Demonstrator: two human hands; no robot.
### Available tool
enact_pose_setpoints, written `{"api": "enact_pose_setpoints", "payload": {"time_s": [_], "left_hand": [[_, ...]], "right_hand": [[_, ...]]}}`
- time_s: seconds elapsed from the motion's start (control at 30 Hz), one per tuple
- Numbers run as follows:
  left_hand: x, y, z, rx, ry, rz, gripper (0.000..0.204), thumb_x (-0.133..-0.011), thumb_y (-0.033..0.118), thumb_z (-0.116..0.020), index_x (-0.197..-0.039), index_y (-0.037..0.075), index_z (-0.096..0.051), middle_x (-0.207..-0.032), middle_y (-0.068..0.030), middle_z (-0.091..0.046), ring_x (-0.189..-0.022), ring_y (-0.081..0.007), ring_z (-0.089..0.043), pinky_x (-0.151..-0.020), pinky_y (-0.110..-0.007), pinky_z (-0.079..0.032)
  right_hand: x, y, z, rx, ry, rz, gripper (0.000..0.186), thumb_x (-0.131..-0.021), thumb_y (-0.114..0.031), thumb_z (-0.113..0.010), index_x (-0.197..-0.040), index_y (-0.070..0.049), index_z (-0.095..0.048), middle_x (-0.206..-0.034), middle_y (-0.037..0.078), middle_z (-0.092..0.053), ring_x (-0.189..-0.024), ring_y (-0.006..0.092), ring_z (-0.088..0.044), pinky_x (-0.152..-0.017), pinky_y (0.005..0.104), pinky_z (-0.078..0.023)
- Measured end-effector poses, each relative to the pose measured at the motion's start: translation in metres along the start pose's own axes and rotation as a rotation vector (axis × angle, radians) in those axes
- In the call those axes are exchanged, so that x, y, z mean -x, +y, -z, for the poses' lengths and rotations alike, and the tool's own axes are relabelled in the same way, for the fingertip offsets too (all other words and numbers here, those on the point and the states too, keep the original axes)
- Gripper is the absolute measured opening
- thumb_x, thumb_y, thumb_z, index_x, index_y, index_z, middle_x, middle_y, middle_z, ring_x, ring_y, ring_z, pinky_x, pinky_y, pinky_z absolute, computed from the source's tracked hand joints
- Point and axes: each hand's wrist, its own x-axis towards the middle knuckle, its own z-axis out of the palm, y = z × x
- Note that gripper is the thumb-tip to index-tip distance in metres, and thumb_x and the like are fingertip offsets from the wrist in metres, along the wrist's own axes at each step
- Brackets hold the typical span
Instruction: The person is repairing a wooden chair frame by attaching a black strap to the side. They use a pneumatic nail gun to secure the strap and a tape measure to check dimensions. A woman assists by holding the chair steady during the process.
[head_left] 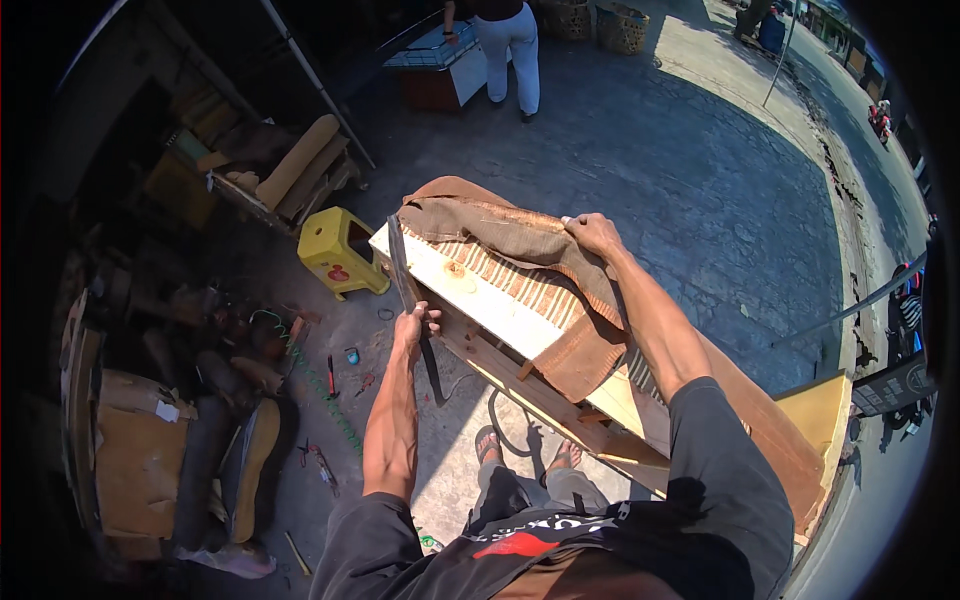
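In front of me a long wooden furniture frame [490,300] lies slantwise, with brown upholstery fabric [500,225] over its far side. My right hand [597,236] is closed on the folded-back edge of this fabric, near the middle. Under the lifted fabric, a striped layer [520,283] shows along the pale board. My left hand [415,322] grips a long dark strip [400,260] beside the frame's left end. The strip's upper part lies against the frame's corner, while its lower end hangs below my fingers. A loose brown flap [582,358] drapes over the near board.
A yellow plastic stool [340,252] stands just beyond the frame's left end. Scattered tools, a green coiled hose [335,410] and old cushion parts [150,455] lie at left. Farther off, a person [508,50] stands by a glass-topped case [432,50]. A road runs along the right.
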Motion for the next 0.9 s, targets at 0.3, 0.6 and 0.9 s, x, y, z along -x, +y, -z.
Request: {"api": "enact_pose_setpoints", "payload": {"time_s": [0.3, 0.6, 0.9], "left_hand": [[0.076, -0.052, -0.005, -0.367, -0.124, 0.330, 0.065, -0.101, 0.036, -0.059, -0.156, 0.009, -0.036, -0.152, -0.0186, -0.048, -0.132, -0.0353, -0.054, -0.103, -0.050, -0.047], [-0.074, 0.107, -0.004, -0.635, 0.283, -0.679, 0.037, -0.094, 0.019, -0.055, -0.124, 0.001, -0.066, -0.120, -0.0213, -0.069, -0.115, -0.0343, -0.066, -0.101, -0.041, -0.050], [-0.316, 0.171, -0.004, -1.019, 0.065, -0.648, 0.048, -0.083, 0.014, -0.065, -0.130, 0.006, -0.065, -0.123, -0.0222, -0.069, -0.113, -0.0354, -0.067, -0.100, -0.041, -0.051]], "right_hand": [[0.104, 0.164, -0.033, -0.357, -0.239, -0.003, 0.084, -0.073, -0.033, -0.084, -0.138, 0.011, -0.053, -0.126, 0.028, -0.065, -0.114, 0.0315, -0.066, -0.099, 0.0384, -0.050], [0.093, 0.121, -0.062, -0.432, -0.140, -0.059, 0.038, -0.085, -0.036, -0.077, -0.096, 0.001, -0.072, -0.079, 0.003, -0.064, -0.072, 0.0126, -0.055, -0.068, 0.0313, -0.044], [0.066, 0.157, -0.080, -0.559, -0.094, -0.276, 0.027, -0.092, -0.026, -0.071, -0.090, 0.002, -0.075, -0.075, 0.001, -0.065, -0.070, 0.0101, -0.056, -0.066, 0.0294, -0.044]]}}
